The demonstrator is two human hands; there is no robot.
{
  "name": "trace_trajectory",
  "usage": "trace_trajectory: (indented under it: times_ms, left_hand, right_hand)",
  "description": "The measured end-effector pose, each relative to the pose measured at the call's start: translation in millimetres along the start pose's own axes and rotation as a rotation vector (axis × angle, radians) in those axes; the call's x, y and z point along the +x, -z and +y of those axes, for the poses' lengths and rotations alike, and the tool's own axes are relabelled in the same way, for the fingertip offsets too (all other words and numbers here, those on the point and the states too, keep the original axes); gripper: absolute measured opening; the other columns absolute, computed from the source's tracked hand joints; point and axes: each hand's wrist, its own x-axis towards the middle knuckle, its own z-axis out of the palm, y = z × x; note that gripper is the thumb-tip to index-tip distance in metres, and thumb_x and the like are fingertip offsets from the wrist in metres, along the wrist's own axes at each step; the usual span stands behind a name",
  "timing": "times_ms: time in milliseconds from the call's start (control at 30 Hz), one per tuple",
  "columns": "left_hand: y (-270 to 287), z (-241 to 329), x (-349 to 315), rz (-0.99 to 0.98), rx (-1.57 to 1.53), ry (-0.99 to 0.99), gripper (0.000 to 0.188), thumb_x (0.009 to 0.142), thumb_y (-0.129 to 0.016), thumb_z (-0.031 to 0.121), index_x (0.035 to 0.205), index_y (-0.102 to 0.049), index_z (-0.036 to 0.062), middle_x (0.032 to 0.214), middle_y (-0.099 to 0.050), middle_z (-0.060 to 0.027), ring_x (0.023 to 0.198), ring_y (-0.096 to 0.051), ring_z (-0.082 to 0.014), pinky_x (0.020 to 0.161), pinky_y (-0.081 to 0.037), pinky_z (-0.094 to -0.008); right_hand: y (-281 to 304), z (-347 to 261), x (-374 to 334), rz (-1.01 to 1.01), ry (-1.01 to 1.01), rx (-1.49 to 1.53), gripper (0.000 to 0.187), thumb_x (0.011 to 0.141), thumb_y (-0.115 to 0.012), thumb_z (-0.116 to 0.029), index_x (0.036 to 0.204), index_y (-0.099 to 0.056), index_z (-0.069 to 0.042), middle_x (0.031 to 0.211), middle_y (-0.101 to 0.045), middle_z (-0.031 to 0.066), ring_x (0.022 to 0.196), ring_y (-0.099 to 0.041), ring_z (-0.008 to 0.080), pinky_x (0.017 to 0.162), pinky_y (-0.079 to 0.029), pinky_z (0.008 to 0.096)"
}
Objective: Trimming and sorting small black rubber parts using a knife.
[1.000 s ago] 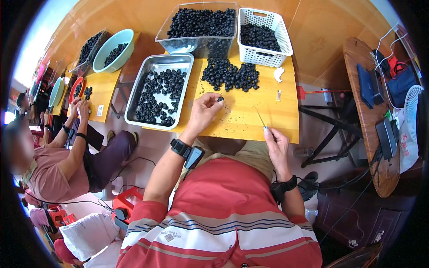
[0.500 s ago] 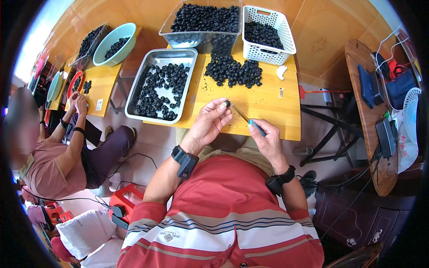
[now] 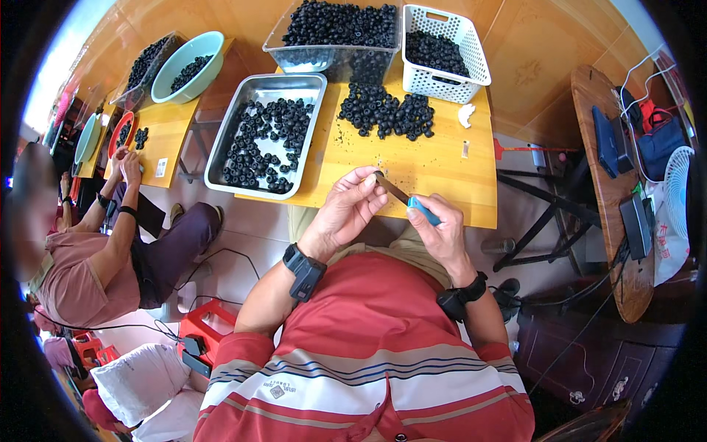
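Observation:
Above the table's near edge, my left hand pinches a small black ring-shaped part between thumb and fingertips, mostly hidden by them. My right hand is closed round the blue handle of a narrow-bladed knife. The blade's tip meets the black part at my left fingertips. On the yellow table beyond my hands lies a loose pile of like black parts, with dark crumbs scattered nearer to me. To the left, a metal tray holds many more of them.
A clear plastic bin and a white perforated basket, both filled with black parts, stand at the back. A small white piece lies by the basket. At left, a co-worker handles parts at another table. A wooden board with devices stands right.
The knife's blade has come up to the black part, where a gap showed before. Its flat side now faces up more. My head view has shifted slightly.

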Motion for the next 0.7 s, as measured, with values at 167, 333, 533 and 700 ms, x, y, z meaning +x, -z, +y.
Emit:
trace_trajectory:
  times_ms: [167, 333, 533, 700]
  left_hand:
    - [0, 0, -3, -0.035, 0.002, -0.010, 0.019, 0.096, -0.061, 0.005, 0.115, -0.064, 0.0030, 0.098, -0.067, -0.0066, 0.088, -0.067, -0.0153, 0.083, -0.059, -0.0300]
    - [-5, 5, -13, -0.071, 0.033, -0.032, 0.019, 0.095, -0.064, 0.007, 0.113, -0.065, 0.0036, 0.098, -0.067, -0.0074, 0.086, -0.065, -0.0152, 0.081, -0.059, -0.0293]
    - [-19, 27, -31, -0.093, 0.148, -0.090, 0.018, 0.093, -0.067, 0.008, 0.110, -0.065, 0.0046, 0.099, -0.065, -0.0080, 0.085, -0.061, -0.0148, 0.078, -0.059, -0.0288]
    - [3, 61, -48, 0.165, 0.447, -0.243, 0.019, 0.092, -0.067, 0.004, 0.111, -0.067, 0.0019, 0.095, -0.070, -0.0066, 0.083, -0.067, -0.0135, 0.078, -0.060, -0.0303]
  right_hand:
    - [2, -1, -1, -0.010, -0.001, -0.032, 0.034, 0.091, -0.071, -0.027, 0.104, -0.070, 0.005, 0.076, -0.063, 0.0131, 0.068, -0.062, 0.0206, 0.062, -0.047, 0.0304]
    - [-3, 7, 0, 0.076, -0.055, 0.039, 0.033, 0.093, -0.071, -0.026, 0.103, -0.069, 0.006, 0.077, -0.063, 0.0060, 0.069, -0.057, 0.0132, 0.061, -0.045, 0.0270]
    - [4, 27, -3, 0.206, -0.197, 0.088, 0.036, 0.096, -0.067, -0.028, 0.105, -0.070, 0.006, 0.073, -0.057, -0.0026, 0.066, -0.045, 0.0049, 0.057, -0.038, 0.0224]
    - [-3, 28, -3, 0.158, -0.254, 0.134, 0.035, 0.096, -0.067, -0.028, 0.105, -0.070, 0.006, 0.073, -0.057, -0.0034, 0.065, -0.045, 0.0043, 0.056, -0.037, 0.0223]
